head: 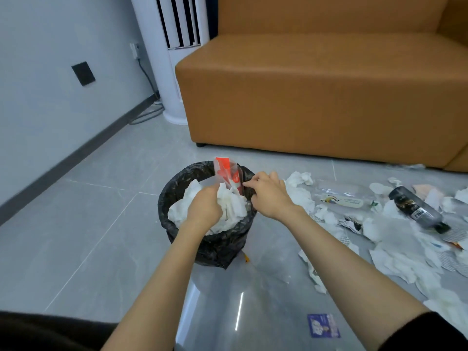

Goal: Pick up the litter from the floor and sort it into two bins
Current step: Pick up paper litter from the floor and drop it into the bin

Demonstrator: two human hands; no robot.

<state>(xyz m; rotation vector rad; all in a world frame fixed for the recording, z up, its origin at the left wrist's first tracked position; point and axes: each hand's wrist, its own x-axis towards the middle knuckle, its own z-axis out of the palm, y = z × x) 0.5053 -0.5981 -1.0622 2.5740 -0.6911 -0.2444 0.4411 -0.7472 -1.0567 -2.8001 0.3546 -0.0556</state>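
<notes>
A round bin lined with a black plastic bag [220,247] is seen from above on a grey tiled floor [101,198], and it is nearly filled with crumpled white tissues [235,203]. A clear plastic wrapper with red-orange print [228,173] is held upright at the far rim of the bin, pinched along its edge by the right hand [268,193], probably so that it can be pushed down among the paper. The left hand [205,206] is sunk into the tissues inside the bin with its fingers curled downward. This is judged to be a way of packing the contents to make room, but the fingertips are hidden, so it cannot be told whether anything is gripped.

More litter is spread on the floor to the right of the bin: torn white tissues and paper scraps [395,249], a clear plastic bottle lying on its side [344,198] and, further right, a dark grey bottle [417,211]. A small blue printed card [323,325] lies in front of the bin. An orange-brown sofa [304,84] stands behind the bin.

A second bin is not shown. The litter is cut off at the right edge, and the wrapper's print cannot be read.
</notes>
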